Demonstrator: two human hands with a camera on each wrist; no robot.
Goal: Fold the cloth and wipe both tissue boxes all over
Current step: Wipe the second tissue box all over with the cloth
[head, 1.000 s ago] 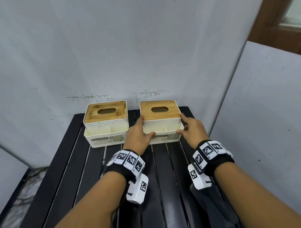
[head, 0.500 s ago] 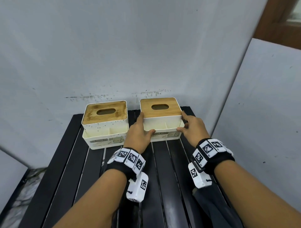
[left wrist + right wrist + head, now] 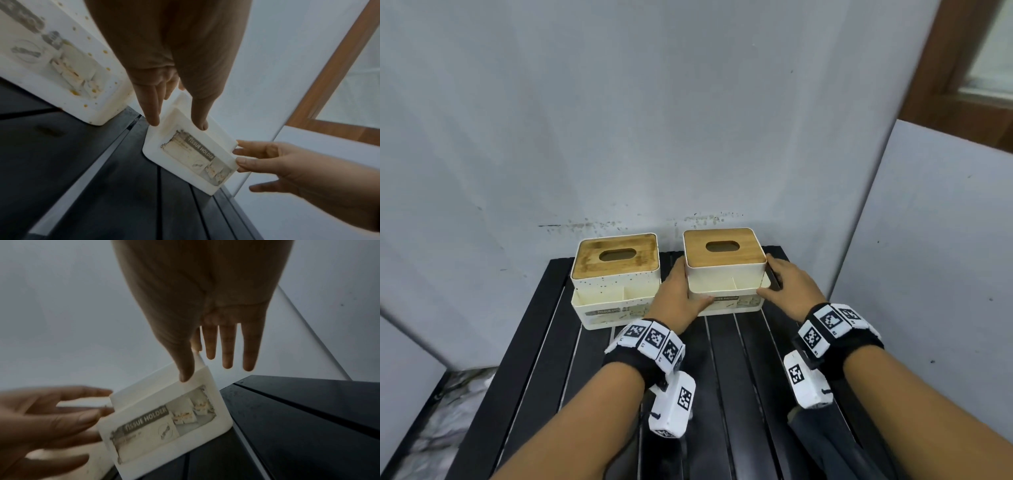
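Two white tissue boxes with wooden lids stand side by side at the back of a black slatted table (image 3: 722, 377). The left box (image 3: 616, 274) (image 3: 61, 56) is speckled with dirt and nobody touches it. My hands hold the right box (image 3: 726, 263) (image 3: 185, 154) (image 3: 164, 426) between them. My left hand (image 3: 681, 291) (image 3: 177, 124) grips its front left corner, thumb on the front tray rim. My right hand (image 3: 787, 287) (image 3: 205, 369) pinches its right edge, thumb in front. A dark grey cloth (image 3: 815, 442) lies under my right forearm.
A white wall (image 3: 688, 137) rises right behind both boxes. A white panel (image 3: 928, 274) stands close along the table's right edge. The table's left edge drops to a marbled floor (image 3: 441, 428). Bare slats lie between the boxes and me.
With both hands still on it, the right box has shifted a little toward the wall relative to the left box. The left box has not moved.
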